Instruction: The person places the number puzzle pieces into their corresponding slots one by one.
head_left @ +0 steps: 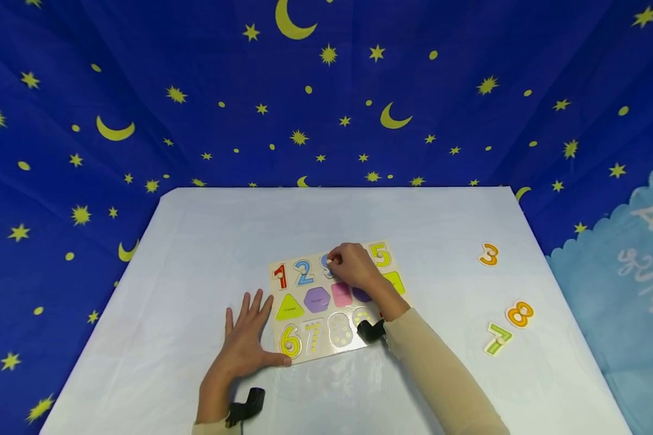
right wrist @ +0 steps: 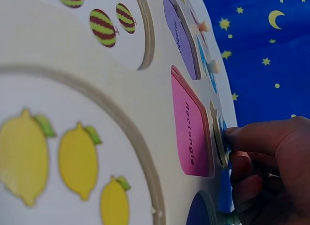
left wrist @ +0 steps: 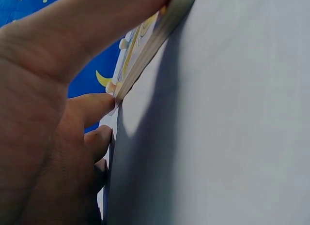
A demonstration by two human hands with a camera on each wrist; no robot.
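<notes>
Left hand (head_left: 247,341) is lying flat on the white table (head_left: 207,241), fingers straight and spread, thumb pressing against the near-left edge of the wooden number-and-shape puzzle board (head_left: 334,353) — holding nothing. In the left wrist view the thumb (left wrist: 82,36) is running along the board's edge (left wrist: 160,31).

Right hand (head_left: 356,266) is reaching over the board's top row, fingertips curling around the small peg of a blue number piece (head_left: 325,264) sitting just right of the blue 2 (head_left: 304,272); which number it is, I cannot tell — the hand is covering most of it. The right wrist view is showing the fingers (right wrist: 261,138) pinching at that piece, just beyond the pink rectangle piece (right wrist: 191,126).

Loose pieces are lying well apart to the right on the table: an orange 3 (head_left: 488,254), an orange 8 (head_left: 519,314) and a green 7 (head_left: 497,339).
</notes>
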